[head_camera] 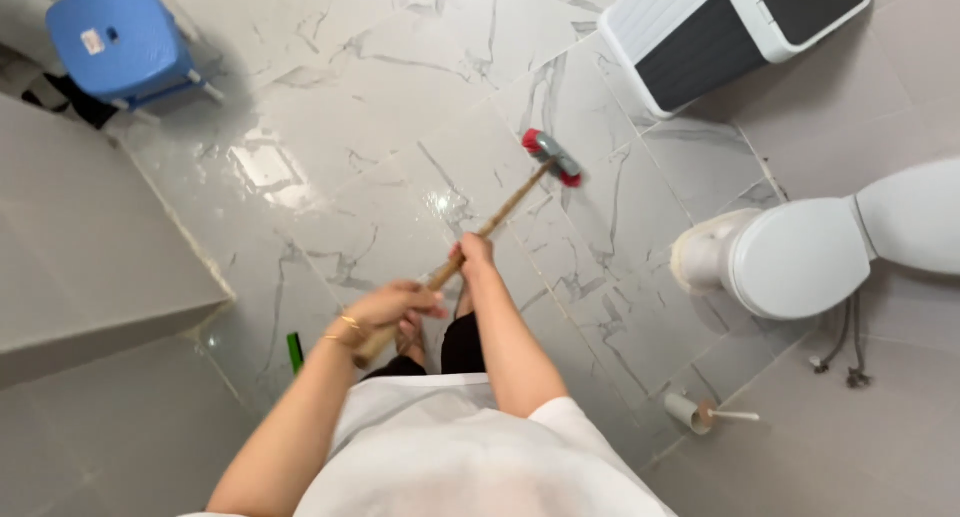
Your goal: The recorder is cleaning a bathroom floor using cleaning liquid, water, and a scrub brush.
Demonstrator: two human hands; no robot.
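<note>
Wet marble-patterned floor tiles [400, 97] span the room. Toilet [800, 257] at right, lid down; white bin [720, 27] far right; blue stool [120, 37] far left. The long-handled scrub brush [552, 157] rests head-down on the tiles ahead, handle slanted back for reach. Left hand [385, 307] grips the handle's near end; right hand [473, 249] is clenched further along, forearm extended.

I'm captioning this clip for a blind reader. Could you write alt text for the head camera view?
Seen from above, a person grips a wooden-handled scrub brush with the left hand and right hand, its head on the wet marble-tile floor. A white toilet, a lidded bin and a blue stool stand around.
</note>
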